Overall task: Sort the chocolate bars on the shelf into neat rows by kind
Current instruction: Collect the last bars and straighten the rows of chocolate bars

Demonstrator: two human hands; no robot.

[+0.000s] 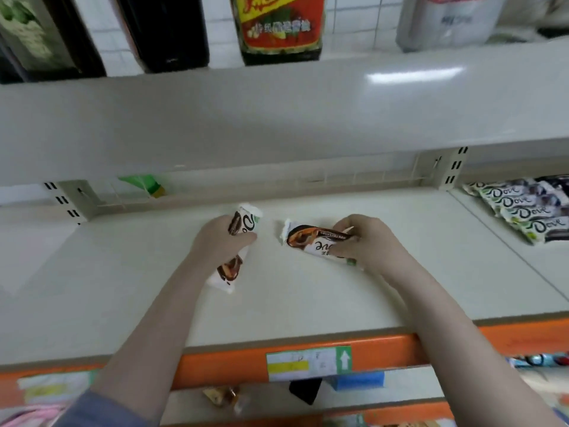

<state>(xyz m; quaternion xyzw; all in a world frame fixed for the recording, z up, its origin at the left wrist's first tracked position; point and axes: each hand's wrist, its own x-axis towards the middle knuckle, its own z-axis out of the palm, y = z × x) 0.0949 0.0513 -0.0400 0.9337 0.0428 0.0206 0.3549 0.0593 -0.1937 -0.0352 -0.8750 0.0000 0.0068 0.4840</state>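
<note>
the left hand (220, 241) is wrapped around a white and brown chocolate bar in a shiny wrapper (238, 241), and the fingers are curled tight on its middle. the top of that bar pokes up past the hand and the bottom sticks out under it, touching or nearly touching the pale cream shelf (308, 291). the right hand (369, 241) pinches a second white and brown chocolate bar (311, 240) of the same look, with the fingers pressed on its right end. the left end of this bar sticks out free toward the other hand, a little apart from it.

the wrappers look slippery, so a bar could slide out if the hold goes loose. a hard squeeze could snap the chocolate inside. both bars point different ways, so they could end up crooked if they are put down fast.

a neat row of white, green and dark chocolate bars (523, 211) lies far to the right on the next shelf board. the held bars look like a different kind, so dropping them there would mix the rows.
</note>
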